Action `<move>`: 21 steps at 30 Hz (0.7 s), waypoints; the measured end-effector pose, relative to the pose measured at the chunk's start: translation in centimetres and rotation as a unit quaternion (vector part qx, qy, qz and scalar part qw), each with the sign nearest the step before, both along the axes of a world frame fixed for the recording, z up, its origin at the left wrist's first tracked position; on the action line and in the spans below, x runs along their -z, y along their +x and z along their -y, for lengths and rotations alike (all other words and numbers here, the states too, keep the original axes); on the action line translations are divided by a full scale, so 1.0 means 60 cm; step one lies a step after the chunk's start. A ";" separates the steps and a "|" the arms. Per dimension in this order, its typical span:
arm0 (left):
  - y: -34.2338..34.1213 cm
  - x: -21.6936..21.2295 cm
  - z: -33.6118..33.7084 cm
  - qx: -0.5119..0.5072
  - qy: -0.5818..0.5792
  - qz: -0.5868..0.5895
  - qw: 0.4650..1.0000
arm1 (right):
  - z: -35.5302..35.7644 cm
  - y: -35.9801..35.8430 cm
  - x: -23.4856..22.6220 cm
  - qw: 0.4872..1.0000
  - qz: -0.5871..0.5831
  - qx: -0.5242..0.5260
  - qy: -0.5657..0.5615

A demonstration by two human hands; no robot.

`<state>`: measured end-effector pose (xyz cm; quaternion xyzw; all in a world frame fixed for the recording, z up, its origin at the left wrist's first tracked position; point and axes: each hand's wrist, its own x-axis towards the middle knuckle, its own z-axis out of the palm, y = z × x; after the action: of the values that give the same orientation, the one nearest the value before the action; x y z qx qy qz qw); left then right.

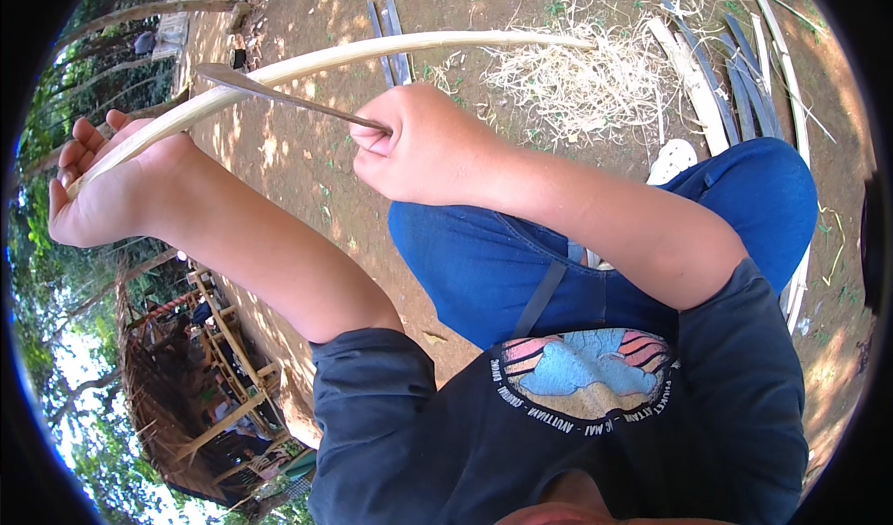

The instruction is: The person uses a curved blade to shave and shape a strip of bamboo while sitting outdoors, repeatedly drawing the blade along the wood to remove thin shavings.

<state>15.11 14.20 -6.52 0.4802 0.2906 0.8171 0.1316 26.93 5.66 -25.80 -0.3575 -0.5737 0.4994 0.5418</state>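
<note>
A long, pale, peeled stick point(372, 51) runs from the left side across to the far middle. My left hand point(126, 186) holds its near end, the stick lying along the palm between the thumb and loosely curled fingers. In my closed right fist point(423, 148) is a knife point(284, 99), its handle mostly hidden by the fingers. The knife's long blade reaches left, and its wider end overlaps the stick just beyond my left hand. Whether the edge presses into the wood I cannot tell.
Beyond the stick's far end lies a heap of pale curled shavings point(586, 88). Several dark and pale wooden strips point(739, 79) lie at the far right; two dark strips point(391, 41) lie farther ahead. My bent legs in blue jeans point(465, 265) are below. A thatched shelter point(172, 395) stands left.
</note>
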 end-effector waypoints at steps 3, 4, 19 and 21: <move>-0.016 0.002 -0.007 0.015 -0.005 -0.004 1.000 | -0.009 0.012 0.031 0.997 0.066 -0.002 -0.048; -0.018 0.002 -0.008 0.014 -0.006 0.002 1.000 | -0.016 0.021 0.053 0.993 0.082 -0.012 -0.083; -0.016 -0.006 -0.034 -0.041 -0.006 -0.022 0.999 | -0.029 0.073 -0.020 0.999 0.031 -0.012 -0.027; 0.001 -0.006 -0.045 -0.036 0.018 -0.038 0.998 | -0.030 0.052 -0.054 0.997 0.065 -0.030 0.015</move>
<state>15.16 16.91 -6.14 0.5026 0.2973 0.8076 0.0821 30.04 7.48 -22.55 -0.3639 -0.6259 0.4821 0.4933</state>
